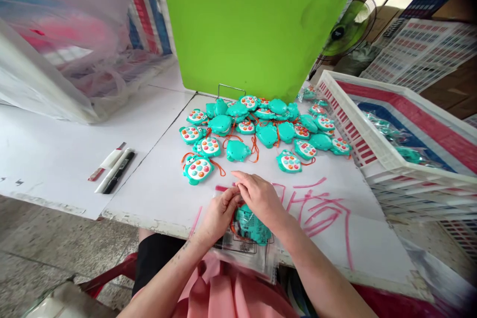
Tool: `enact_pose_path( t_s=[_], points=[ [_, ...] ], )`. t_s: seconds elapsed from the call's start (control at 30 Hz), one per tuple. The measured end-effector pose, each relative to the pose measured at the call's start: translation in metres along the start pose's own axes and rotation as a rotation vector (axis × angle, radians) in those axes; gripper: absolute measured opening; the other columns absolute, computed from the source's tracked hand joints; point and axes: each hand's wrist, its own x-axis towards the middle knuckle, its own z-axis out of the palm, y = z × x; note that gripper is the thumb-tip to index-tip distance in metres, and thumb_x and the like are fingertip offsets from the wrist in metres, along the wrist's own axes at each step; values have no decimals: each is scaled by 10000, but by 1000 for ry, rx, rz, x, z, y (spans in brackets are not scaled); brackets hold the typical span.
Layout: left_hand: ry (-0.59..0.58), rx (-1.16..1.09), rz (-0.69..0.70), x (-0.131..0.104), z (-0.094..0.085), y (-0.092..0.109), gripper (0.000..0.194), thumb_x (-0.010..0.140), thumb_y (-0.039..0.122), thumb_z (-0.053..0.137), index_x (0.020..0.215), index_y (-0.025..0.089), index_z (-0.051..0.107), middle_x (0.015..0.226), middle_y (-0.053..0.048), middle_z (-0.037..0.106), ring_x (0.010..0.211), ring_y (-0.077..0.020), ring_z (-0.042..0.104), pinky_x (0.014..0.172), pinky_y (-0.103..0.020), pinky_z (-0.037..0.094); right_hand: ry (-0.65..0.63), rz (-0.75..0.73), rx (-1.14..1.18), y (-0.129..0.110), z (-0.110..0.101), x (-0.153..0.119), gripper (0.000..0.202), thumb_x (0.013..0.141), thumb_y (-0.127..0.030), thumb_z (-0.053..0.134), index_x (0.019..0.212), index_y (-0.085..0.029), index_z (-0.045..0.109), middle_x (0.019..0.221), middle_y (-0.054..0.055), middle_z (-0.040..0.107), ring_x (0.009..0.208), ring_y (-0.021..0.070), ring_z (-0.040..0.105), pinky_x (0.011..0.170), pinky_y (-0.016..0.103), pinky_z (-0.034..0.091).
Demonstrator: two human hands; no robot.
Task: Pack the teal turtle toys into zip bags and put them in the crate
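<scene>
At the table's front edge lies a clear printed plastic bag (238, 244) with a teal turtle-shaped toy (255, 226) inside it. My left hand (219, 212) pinches the bag's upper edge. Right beside it, my right hand (259, 198) has thumb and fingers closed at the same edge, its index finger stretched out to the left. The fingertips of both hands meet there, and the bag edge between them is mostly hidden. More clear bags seem to lie under this one, over my lap. Beyond my hands spreads a pile of teal turtle toys (266, 134) with coloured buttons and orange cords.
A green board (257, 25) stands upright behind the pile. To the right, a white plastic crate (421, 179) holds several bagged toys. Markers (119, 171) and a red-and-white pen or cutter (108, 160) lie on the left. A fan (346, 30) stands at the back right.
</scene>
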Motion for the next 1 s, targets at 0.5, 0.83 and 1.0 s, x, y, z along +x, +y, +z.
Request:
enact_pose_path(
  t_s=[0.5,0.83,1.0],
  points=[
    [26,5,-48,0,1,-8,339,954,338,463,1252,223,579,1007,-25,741,897,-181,688,811,-285,525,83,78,188,15,-24,-8,293,871,-120,548,1147,-215,558,1005,54,684,886,188,652,801,323,541],
    [46,25,-11,0,0,-7,320,955,332,474,1220,193,587,1057,-48,727,869,-184,666,797,-285,515,65,-91,-196,-8,-1,-9,401,929,-94,498,1323,-170,483,1081,97,645,973,229,588,838,371,508],
    [15,-101,-6,-1,1,-10,308,961,359,477,1194,205,607,1118,-50,706,906,-172,664,852,-294,525,175,-43,-121,-6,-5,-12,344,953,-135,493,1290,-204,497,1018,83,650,934,231,589,824,387,503]
  ],
)
